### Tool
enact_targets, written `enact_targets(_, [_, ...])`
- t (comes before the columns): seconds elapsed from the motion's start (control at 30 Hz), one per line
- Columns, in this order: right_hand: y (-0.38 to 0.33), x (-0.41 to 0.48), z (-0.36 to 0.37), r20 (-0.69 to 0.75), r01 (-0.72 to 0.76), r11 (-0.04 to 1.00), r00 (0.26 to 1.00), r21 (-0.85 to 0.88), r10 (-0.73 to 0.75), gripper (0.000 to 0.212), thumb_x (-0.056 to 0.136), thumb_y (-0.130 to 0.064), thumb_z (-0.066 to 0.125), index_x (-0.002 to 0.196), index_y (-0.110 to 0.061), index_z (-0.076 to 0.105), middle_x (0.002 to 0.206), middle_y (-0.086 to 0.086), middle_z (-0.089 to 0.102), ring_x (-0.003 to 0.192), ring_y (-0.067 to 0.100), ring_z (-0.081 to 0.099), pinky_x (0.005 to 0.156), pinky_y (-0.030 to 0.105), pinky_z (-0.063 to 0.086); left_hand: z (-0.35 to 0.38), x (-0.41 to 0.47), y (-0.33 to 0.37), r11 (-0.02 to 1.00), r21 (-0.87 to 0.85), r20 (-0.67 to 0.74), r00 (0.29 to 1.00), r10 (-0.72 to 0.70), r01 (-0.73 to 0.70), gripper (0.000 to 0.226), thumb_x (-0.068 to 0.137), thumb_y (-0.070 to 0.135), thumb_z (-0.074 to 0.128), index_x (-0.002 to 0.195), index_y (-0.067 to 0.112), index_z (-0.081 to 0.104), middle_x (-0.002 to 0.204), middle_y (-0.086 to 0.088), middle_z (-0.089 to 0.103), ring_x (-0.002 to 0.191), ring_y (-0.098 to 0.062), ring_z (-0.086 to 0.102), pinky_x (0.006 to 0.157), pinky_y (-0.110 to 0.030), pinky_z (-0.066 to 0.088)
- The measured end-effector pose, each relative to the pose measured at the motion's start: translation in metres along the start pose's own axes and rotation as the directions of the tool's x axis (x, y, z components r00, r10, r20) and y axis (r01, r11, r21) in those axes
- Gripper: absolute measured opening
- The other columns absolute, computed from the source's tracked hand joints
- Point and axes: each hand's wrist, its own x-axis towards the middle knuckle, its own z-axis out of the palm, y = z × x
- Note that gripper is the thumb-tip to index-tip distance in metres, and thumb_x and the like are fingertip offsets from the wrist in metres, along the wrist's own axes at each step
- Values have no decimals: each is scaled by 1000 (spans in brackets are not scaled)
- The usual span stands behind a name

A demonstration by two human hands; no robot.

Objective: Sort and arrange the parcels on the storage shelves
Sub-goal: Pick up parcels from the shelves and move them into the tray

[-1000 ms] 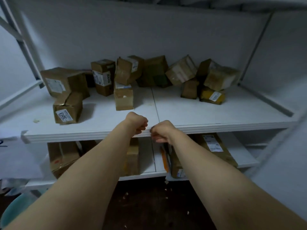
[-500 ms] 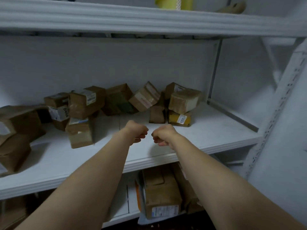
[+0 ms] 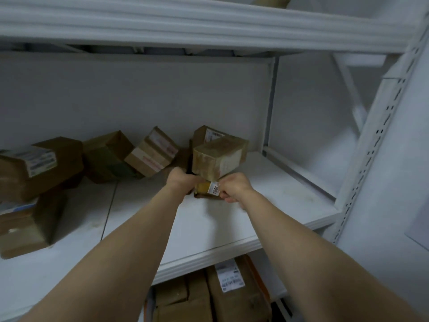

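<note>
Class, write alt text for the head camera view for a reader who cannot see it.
A person's left hand and right hand reach either side of a small yellow parcel lying under a larger brown parcel on a white shelf. More brown parcels lie tumbled to the left.

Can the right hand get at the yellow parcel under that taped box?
Probably yes: the right hand is at the yellow parcel, by its labelled end, nothing between. The taped box on top may tip.

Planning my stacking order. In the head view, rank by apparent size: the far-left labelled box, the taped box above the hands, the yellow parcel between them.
1. Far-left labelled box, even cut off by the frame edge.
2. Taped box.
3. Yellow parcel, partly hidden, clearly smallest.
</note>
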Motion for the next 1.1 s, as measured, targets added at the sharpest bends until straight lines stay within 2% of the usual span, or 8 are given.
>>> enact_targets(0.07, [-2, 13, -6, -22, 26, 999, 999, 36, -25, 31, 91, -12, 57, 121, -9, 59, 100, 10, 63, 72, 17, 58, 56, 26, 49, 6, 15, 7, 996, 80, -1, 999, 49, -49, 75, 74, 26, 80, 135, 6, 43, 119, -9, 56, 107, -27, 55, 87, -33, 48])
enact_targets(0.17, [-6, 30, -10, -53, 53, 994, 997, 93, -48, 49, 90, -11, 57, 138, -15, 44, 116, 9, 58, 91, 22, 60, 58, 28, 51, 16, 35, 17, 955, 284, -37, 994, 99, -85, 109, 67, 41, 82, 150, 24, 15, 149, -18, 25, 136, -38, 27, 111, -43, 32])
enact_targets(0.27, [-13, 38, -14, -74, 22, 989, 997, 147, -11, 63, 91, -18, 57, 147, -21, 28, 132, 10, 54, 111, 29, 59, 74, 35, 56, 26, 47, 31, 918, 371, 4, 989, 147, -138, 121, 66, 44, 82, 151, 37, -4, 155, -19, -8, 143, -41, -2, 117, -44, 14])
enact_targets(0.37, [-17, 48, -17, -60, 5, 986, 998, 165, 5, 62, 94, -29, 55, 149, -19, 27, 135, 13, 52, 116, 31, 56, 75, 33, 52, 32, 66, 38, 902, 396, 21, 984, 177, -170, 126, 65, 50, 81, 149, 38, -12, 154, -22, -15, 144, -39, -13, 117, -47, 8])
enact_targets(0.57, [-16, 61, -18, -59, -43, 973, 997, 227, 57, 50, 99, -34, 48, 143, -14, 38, 122, 14, 59, 107, 31, 61, 84, 38, 54, 40, 96, 34, 903, 380, 32, 978, 205, -201, 134, 60, 48, 84, 152, 25, -10, 154, -20, 4, 144, -37, 5, 116, -43, 17])
enact_targets(0.8, [-12, 60, -28, -6, -47, 959, 999, 278, 50, 39, 101, -31, 47, 133, -8, 48, 120, 14, 59, 105, 30, 60, 82, 35, 51, 43, 103, 24, 907, 297, 38, 953, 300, -298, 112, 42, 76, 66, 137, 22, 41, 134, -1, 54, 125, -25, 51, 99, -29, 40])
enact_targets(0.93, [-5, 58, -45, 26, -88, 915, 996, 394, 85, 55, 96, -47, 51, 138, -12, 44, 121, 15, 57, 100, 27, 58, 81, 34, 51, 45, 69, 33, 963, -22, 22, 962, 270, -270, 97, 37, 63, 74, 123, 23, 55, 121, -2, 65, 112, -23, 62, 99, -40, 49])
enact_targets(1.1, [13, 58, -71, 74, -49, 874, 997, 483, 15, 91, 70, -64, 71, 142, -17, 42, 133, 11, 57, 117, 26, 57, 86, 33, 47, 70, 40, 32, 941, 42, 92, 939, 332, -337, 94, 53, 43, 81, 137, 25, 42, 133, -7, 51, 123, -27, 51, 103, -39, 45])
